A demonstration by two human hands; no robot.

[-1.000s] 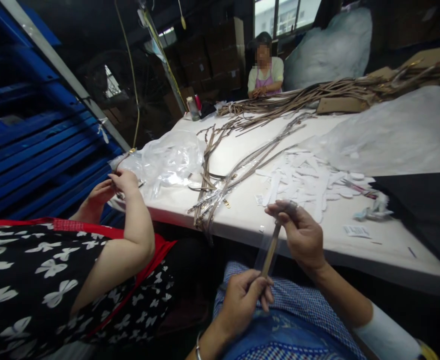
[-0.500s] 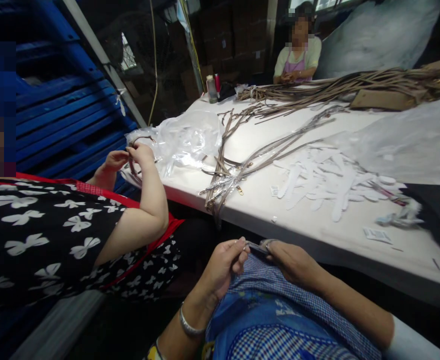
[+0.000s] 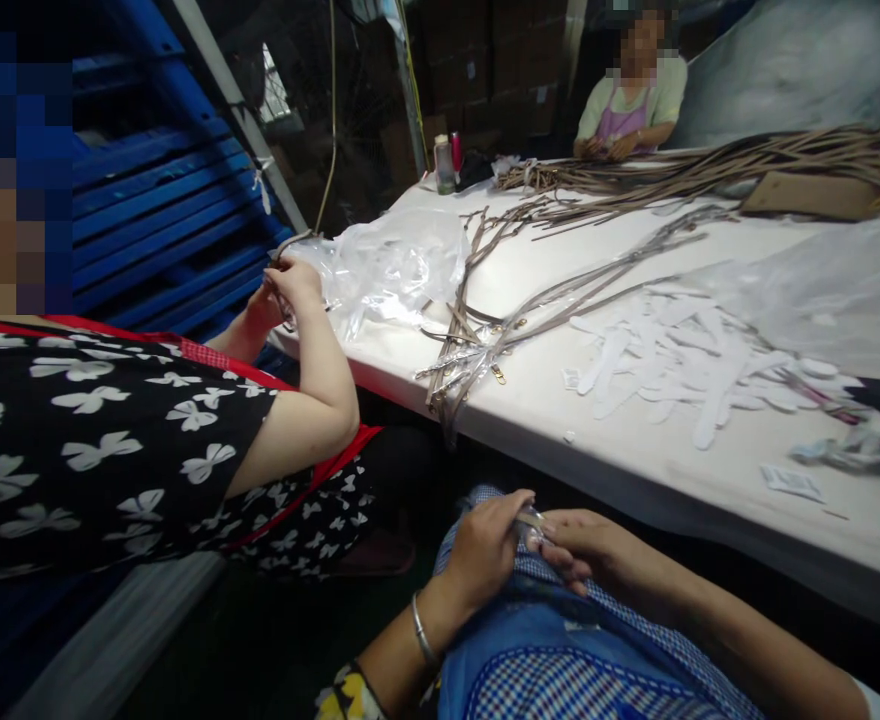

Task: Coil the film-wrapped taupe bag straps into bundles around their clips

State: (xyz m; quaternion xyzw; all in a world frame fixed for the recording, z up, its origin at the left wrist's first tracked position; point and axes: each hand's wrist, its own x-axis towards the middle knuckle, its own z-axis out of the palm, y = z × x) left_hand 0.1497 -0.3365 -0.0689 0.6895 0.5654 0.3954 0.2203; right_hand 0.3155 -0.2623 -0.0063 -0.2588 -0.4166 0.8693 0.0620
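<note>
Close together above my blue checked apron [image 3: 560,670], both hands are closed on a narrow brownish strap in clear plastic [image 3: 531,521]. My left hand [image 3: 483,548], with a silver bangle at the wrist, grips its left side. Fingers of my right hand [image 3: 594,545] pinch it from the right. Most of the strap is hidden by my fingers. Beyond my hands, on the table, lies a bundle of thin brown straps [image 3: 464,350] with gold-coloured metal ends, partly in clear plastic.
The white table [image 3: 635,480] runs across in front of me. White paper strips [image 3: 680,360] are heaped at right, below long brown straps [image 3: 710,180]. A co-worker in a bow-print top [image 3: 110,440] sits at left near clear plastic bags [image 3: 402,265]; another person [image 3: 631,105] sits opposite.
My hands have drawn closer together, and the strap in plastic between them is now mostly covered by fingers. The view has shifted, so the table contents appear farther right.
</note>
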